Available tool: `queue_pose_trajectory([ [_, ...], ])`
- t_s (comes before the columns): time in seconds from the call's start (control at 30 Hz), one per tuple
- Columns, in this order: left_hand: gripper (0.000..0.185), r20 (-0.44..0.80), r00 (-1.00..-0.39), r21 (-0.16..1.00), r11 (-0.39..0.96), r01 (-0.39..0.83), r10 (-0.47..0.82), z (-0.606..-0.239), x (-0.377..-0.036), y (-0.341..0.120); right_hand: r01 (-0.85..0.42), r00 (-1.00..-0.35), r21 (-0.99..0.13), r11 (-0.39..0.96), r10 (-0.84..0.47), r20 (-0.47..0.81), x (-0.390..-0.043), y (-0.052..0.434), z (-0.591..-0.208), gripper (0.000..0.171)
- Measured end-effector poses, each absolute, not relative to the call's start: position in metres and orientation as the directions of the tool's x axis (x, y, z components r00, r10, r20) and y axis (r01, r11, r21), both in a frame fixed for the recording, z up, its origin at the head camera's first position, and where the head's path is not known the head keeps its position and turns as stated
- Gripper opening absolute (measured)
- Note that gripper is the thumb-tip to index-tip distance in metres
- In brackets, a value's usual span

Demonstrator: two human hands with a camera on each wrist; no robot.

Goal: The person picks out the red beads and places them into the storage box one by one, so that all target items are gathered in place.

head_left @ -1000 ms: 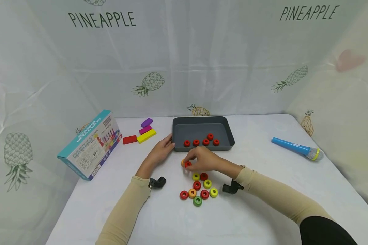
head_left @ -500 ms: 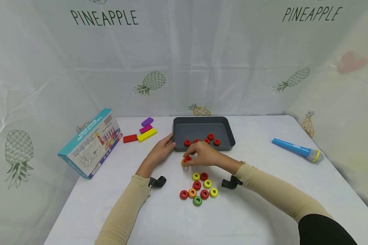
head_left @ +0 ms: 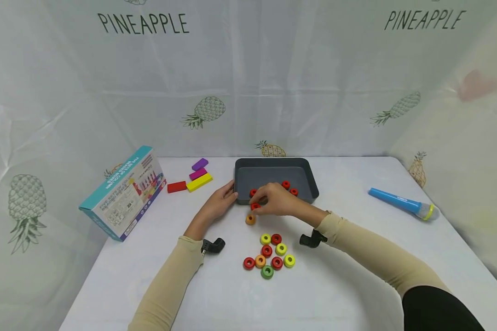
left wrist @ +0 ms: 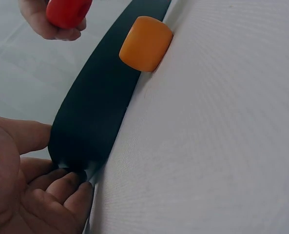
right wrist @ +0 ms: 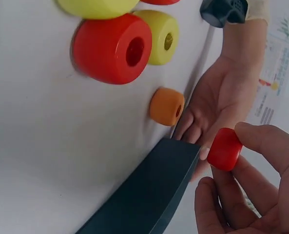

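Pinching hand: by the right hand (head_left: 275, 200), one red bead (right wrist: 225, 149) is pinched between thumb and fingers, the grip closed only to the bead's width; its rounded side is contacted, presumably so that a small, smooth piece can be controlled finely.
Held bead: raised above rim height at the near wall of the tray (head_left: 269, 172); clear of the table (head_left: 335, 294).
Bracing hand: by the left hand (head_left: 220, 202), the tray's near left corner is gripped, thumb at the rim, fingers bent against the corner; sliding is probably thereby resisted.
Tray contents: three red beads (head_left: 286, 185) are visible; others may be hidden by the right hand; rolling out is likely checked by the walls.
Orange bead: (head_left: 250, 221) stood hole-up just outside the near wall; untouched.
Loose beads: (head_left: 266, 254) grouped nearer the person, holes up; rolling is likely prevented by their flat seating.
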State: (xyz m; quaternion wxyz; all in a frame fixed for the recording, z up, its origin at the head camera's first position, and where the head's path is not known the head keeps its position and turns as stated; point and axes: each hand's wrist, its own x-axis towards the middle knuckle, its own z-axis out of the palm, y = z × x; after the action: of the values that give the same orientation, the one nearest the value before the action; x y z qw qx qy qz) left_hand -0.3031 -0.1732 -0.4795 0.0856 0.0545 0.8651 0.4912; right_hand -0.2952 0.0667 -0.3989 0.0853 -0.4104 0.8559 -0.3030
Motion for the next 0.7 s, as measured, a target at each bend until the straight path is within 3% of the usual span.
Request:
queue_pose_trajectory([
  [0.7,0.062,-0.071,-0.977,0.884,0.467,0.031,0.200,-0.478,-0.302,-0.172,-0.614,-0.716,-0.574,0.542,-0.688,0.116,-0.317,0.068,-0.396,0.024],
])
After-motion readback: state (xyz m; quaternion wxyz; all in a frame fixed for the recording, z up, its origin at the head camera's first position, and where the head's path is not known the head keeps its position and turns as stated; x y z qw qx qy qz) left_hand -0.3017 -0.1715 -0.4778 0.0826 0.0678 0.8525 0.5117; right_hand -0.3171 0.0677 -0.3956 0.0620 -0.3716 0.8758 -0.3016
